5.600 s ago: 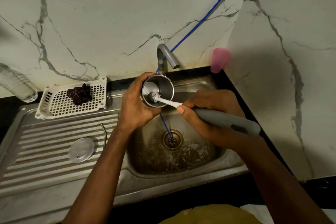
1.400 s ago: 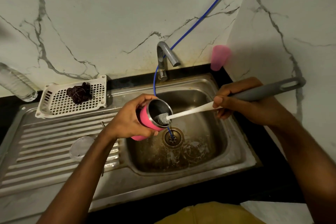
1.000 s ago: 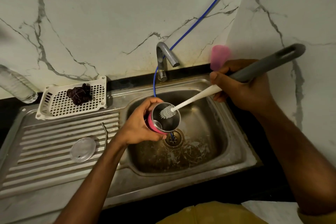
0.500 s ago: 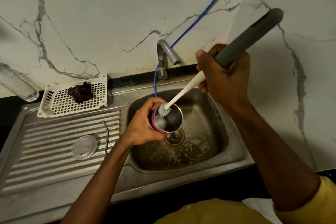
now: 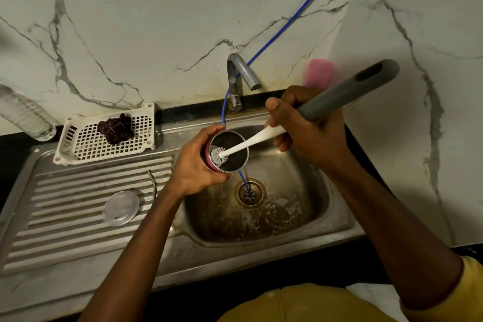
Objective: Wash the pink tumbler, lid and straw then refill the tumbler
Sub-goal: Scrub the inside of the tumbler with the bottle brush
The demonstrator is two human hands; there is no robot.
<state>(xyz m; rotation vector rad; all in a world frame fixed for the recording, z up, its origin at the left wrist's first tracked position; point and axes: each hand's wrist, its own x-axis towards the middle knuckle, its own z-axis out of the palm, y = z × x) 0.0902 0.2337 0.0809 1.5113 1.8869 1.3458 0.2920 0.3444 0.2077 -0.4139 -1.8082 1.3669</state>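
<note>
I see the left grip (image 5: pixel 194 165) clamped round the tumbler (image 5: pixel 235 163), fingers and thumb curled about its body, so that only a thin pink strip shows beside the steel rim. The tumbler is held above the back left part of the sink (image 5: pixel 295 185), close to the drainboard (image 5: pixel 65 217), with its open mouth tipped up towards the camera. The right grip (image 5: pixel 311 136) is closed on the brush (image 5: pixel 249 143), where the grey handle meets the white neck. The handle slants up and to the right, across the marble wall. The bristle head sits inside the tumbler's mouth, against the left inner wall just below the rim. I cannot see the bottom of the tumbler, as its inside is dark. The lid (image 5: pixel 120 207), clear and round, lies flat on the ribs of the drainboard, well apart from the tumbler. The straw (image 5: pixel 153 187), a thin metal one with a bent top, lies just to the right of the lid, beside the left forearm. A blue hose (image 5: pixel 287 22) runs down the wall behind the tap (image 5: pixel 236 78), passes behind the tumbler and ends in the drain (image 5: pixel 250 192). At the back of the drainboard stands a white basket (image 5: pixel 86 150) with a dark scrubber (image 5: pixel 116 128) in it. A clear bottle (image 5: pixel 24 115) leans at the far left. A pink blur (image 5: pixel 320 73) shows in the wall corner behind the right grip; I cannot tell what it is.
</note>
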